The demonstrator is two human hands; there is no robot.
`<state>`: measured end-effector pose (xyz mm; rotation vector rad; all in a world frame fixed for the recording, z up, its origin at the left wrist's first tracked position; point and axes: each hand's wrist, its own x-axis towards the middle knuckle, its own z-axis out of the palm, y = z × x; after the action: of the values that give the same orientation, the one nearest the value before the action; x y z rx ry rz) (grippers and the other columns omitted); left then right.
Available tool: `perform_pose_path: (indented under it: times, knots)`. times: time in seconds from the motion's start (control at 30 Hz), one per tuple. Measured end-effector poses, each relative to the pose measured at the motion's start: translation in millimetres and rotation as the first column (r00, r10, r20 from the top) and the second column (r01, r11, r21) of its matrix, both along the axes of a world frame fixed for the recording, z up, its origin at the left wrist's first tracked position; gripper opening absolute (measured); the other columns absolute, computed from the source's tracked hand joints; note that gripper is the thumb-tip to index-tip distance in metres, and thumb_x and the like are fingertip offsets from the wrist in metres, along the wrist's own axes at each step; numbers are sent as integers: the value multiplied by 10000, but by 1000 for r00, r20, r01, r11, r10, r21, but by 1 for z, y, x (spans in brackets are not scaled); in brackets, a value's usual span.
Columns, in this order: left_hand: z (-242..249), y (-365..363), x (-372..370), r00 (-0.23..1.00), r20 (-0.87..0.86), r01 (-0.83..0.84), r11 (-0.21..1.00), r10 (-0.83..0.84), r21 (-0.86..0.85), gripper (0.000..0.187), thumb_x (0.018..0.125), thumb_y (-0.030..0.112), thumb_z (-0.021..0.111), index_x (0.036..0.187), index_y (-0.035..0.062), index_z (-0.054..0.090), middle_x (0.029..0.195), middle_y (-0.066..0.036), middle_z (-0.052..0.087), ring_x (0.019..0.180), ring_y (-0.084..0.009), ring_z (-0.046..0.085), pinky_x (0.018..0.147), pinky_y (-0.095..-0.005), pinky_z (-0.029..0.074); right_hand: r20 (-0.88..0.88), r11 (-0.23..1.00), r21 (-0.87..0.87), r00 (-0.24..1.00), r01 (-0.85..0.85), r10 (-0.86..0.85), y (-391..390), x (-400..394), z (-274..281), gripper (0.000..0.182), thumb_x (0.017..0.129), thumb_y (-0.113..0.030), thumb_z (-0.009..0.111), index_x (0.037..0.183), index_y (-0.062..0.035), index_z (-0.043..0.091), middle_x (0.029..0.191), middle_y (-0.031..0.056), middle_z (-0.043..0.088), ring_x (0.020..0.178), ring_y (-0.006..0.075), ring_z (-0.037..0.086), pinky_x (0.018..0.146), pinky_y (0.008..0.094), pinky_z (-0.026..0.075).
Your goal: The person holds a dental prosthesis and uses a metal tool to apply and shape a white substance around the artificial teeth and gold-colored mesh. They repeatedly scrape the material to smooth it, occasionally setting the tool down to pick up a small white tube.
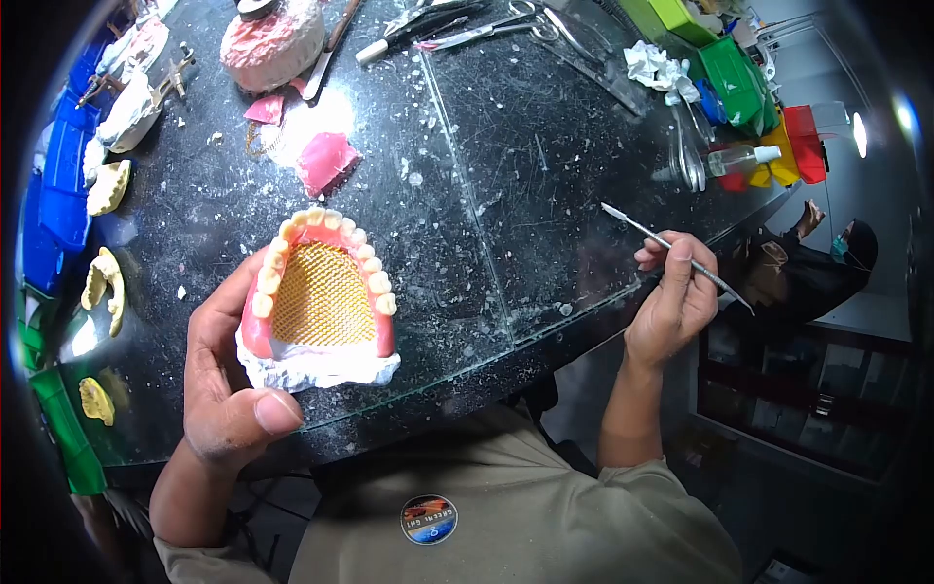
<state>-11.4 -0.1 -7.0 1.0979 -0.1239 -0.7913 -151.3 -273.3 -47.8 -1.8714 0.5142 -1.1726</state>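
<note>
My left hand (222, 375) grips a denture model (321, 366) on a white plaster base, tilted toward me above the table's near edge. Its arch carries cream teeth set in pink wax, and a gold mesh (323, 292) covers the palate. Some of the left fingers are hidden behind the model. In my right hand (681, 292) a thin metal wax carver (637, 226) is held like a pen, its flat tip pointing up and left, apart from the model. Just beyond the model lies a piece of pink wax sheet (326, 162) on the table.
Plaster casts (109, 187) line the left side beside blue bins (60, 190). A pink and white mounted model (272, 49) stands at the back. Scissors and pliers (486, 35), crumpled tissue (662, 70), a clear bottle (744, 159) and coloured bins (730, 83) sit farther right. Another person (817, 263) is at right.
</note>
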Motion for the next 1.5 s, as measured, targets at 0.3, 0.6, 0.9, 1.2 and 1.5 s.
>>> perform_pose_path:
  times: [0.3, 0.6, 0.9, 1.2, 1.5]
  knots:
    - [2, 0, 1, 1000, -4, -6, 1000, 6, 21, 925, 504, 241, 721, 1269, -90, 320, 1177, -215, 489, 1077, -287, 526, 960, -392, 392, 24, 1000, -5, 1000, 16, -16, -2, 0, -2, 153, 897, -91, 471, 891, 47, 538, 776, 110, 584, 623, 115, 550, 564, 209, 442]
    - [0, 1, 1, 1000, 18, -4, 999, 3, 39, 957, 518, 294, 750, 1270, -100, 307, 1179, -216, 488, 1076, -283, 526, 958, -394, 392, 137, 997, 7, 988, 77, -77, 0, -2, -3, 151, 898, -76, 435, 864, 50, 511, 767, 123, 551, 587, 126, 498, 543, 225, 432]
    - [0, 0, 3, 1000, 20, -4, 997, 2, 75, 1004, 524, 371, 772, 1265, -113, 298, 1176, -214, 487, 1073, -276, 528, 948, -389, 400, 149, 998, 43, 988, 44, -50, -2, -13, -10, 146, 899, -73, 408, 848, 40, 484, 744, 122, 514, 591, 119, 450, 538, 225, 404]
    - [1, -1, 4, 1000, 4, 7, 993, -7, 116, 1030, 512, 394, 763, 1265, -118, 282, 1166, -199, 491, 1061, -263, 535, 940, -369, 410, 151, 999, 32, 988, -25, 20, -6, -16, -11, 151, 894, -72, 394, 844, 37, 485, 739, 128, 509, 588, 127, 441, 538, 226, 396]
    - [1, -1, 4, 1000, 16, 0, 991, -3, 132, 1029, 507, 406, 755, 1261, -119, 290, 1160, -192, 498, 1050, -251, 542, 930, -358, 417, 55, 997, 48, 996, 60, -63, -5, -10, -6, 151, 908, -85, 430, 887, 40, 514, 793, 117, 559, 635, 115, 524, 592, 219, 444]
